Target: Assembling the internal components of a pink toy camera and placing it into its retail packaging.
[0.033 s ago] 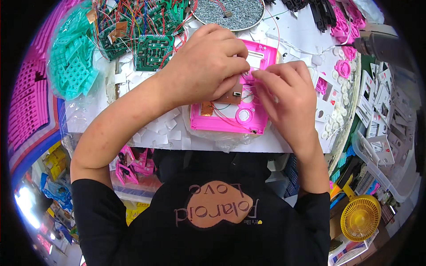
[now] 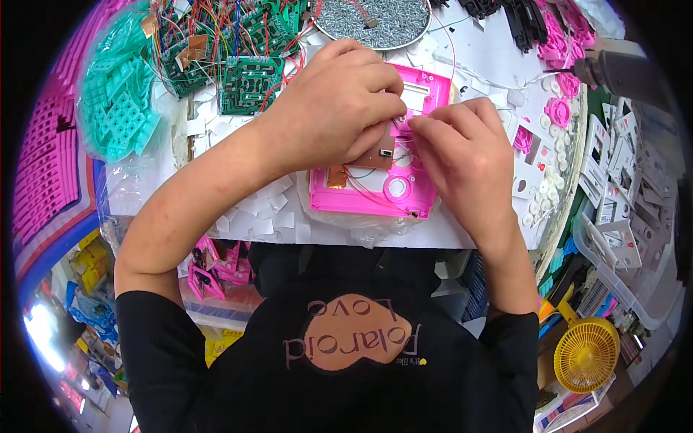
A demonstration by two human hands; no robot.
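A pink plastic casing [image 2: 368, 207] lies open on the table, its inside facing up. Across its middle is a brown circuit board [image 2: 375, 160] with a small switch and thin wires running from it. My left hand [image 2: 343, 101] reaches over the casing's upper left, fingers curled and closed near its middle. My right hand [image 2: 469, 148] comes from the other side, thumb and forefinger pinched close to the left fingertips. Thin wires run by both fingertips; what each pinch holds is too small or hidden to make out. A copper-coloured patch [image 2: 336, 177] sits at the casing's lower left.
Green circuit boards [image 2: 251, 85] with tangled wires are piled at the upper left, beside teal keypads [image 2: 123, 115] in a bag. A round tray of screws [image 2: 372, 25] stands at the back. An electric screwdriver [image 2: 613, 71] juts in from the right, near white round parts [image 2: 550, 187].
My right hand has shifted very slightly, its fingertips still by the left ones. The casing and my left hand stay where they were.
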